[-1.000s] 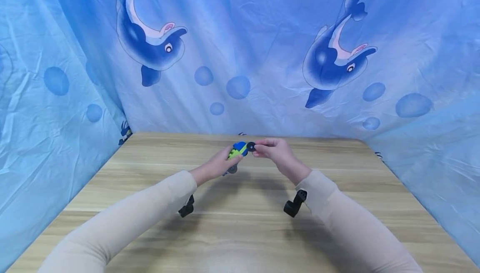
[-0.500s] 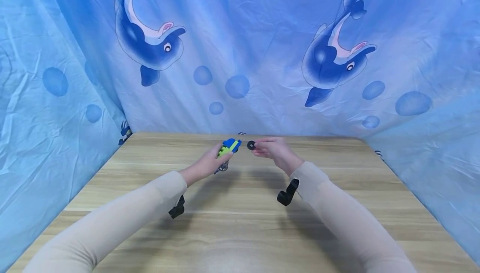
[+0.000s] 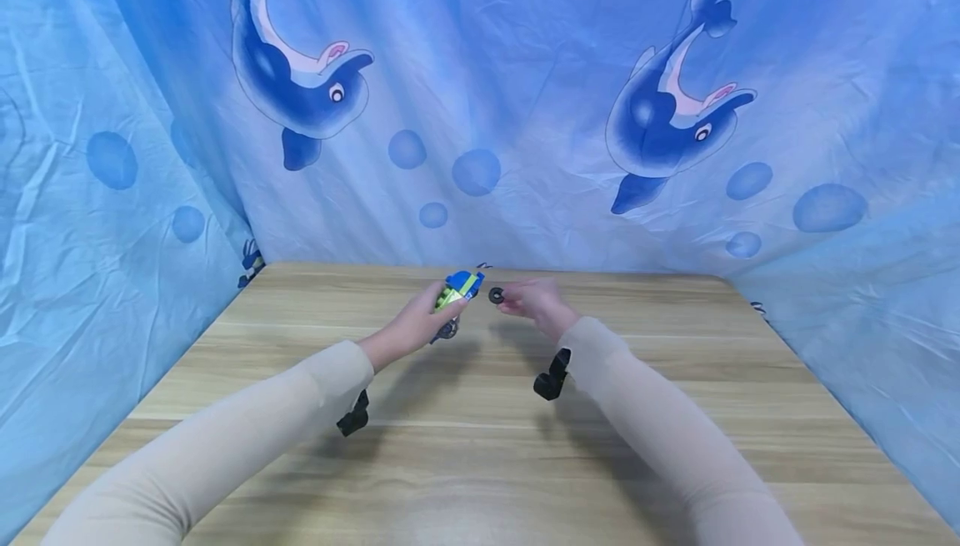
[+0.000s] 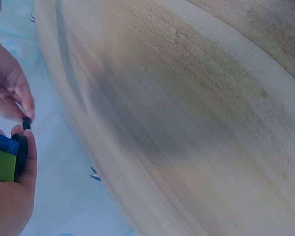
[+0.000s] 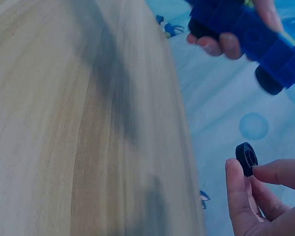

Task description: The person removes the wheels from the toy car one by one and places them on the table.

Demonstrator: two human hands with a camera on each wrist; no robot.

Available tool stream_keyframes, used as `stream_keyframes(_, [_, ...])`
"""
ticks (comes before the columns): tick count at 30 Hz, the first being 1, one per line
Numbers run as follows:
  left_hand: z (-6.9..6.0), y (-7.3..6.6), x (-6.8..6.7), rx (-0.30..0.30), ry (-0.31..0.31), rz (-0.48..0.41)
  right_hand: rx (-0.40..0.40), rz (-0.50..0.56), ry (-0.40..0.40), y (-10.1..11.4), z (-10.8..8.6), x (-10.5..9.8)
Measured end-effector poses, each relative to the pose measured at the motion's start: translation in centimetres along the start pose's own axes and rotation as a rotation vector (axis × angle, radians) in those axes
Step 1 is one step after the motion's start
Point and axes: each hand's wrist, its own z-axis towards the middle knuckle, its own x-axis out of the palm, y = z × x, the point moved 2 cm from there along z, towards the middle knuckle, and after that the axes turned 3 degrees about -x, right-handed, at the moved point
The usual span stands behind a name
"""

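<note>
My left hand [image 3: 420, 318] grips a small blue and lime-green toy car [image 5: 253, 37] built of bricks, held above the far part of the table. Black wheels show on the car in both wrist views. In the right wrist view its blue underside faces the camera. Just to the right, my right hand [image 3: 538, 304] pinches a loose black wheel [image 5: 246, 158] between thumb and fingers. A small gap separates this wheel from the car. Part of the car is hidden behind the left fingers.
A wood-grain table [image 3: 480, 446] lies under both hands. Blue curtains with printed dolphins [image 3: 300, 71] and bubbles hang behind it and along its sides. A black camera mount sits on each wrist, the right one [image 3: 552, 375] just above the tabletop.
The wheel was up against the car one second ago and now stands apart from it. My left hand moved left with the car; most recently, the right hand shifted slightly left with the wheel.
</note>
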Motion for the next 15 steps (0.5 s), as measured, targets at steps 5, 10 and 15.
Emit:
stream_keyframes(5, [-0.1, -0.1, -0.1, 0.007, 0.004, -0.017, 0.023, 0.012, -0.043, -0.7, 0.9, 0.5])
stream_keyframes(10, [-0.2, 0.1, -0.2, 0.002, 0.001, -0.037, 0.054, -0.013, -0.105, -1.4, 1.8, 1.0])
stream_keyframes(15, [0.0, 0.0, -0.1, 0.012, 0.004, -0.050, 0.093, -0.078, -0.115, -2.3, 2.4, 1.0])
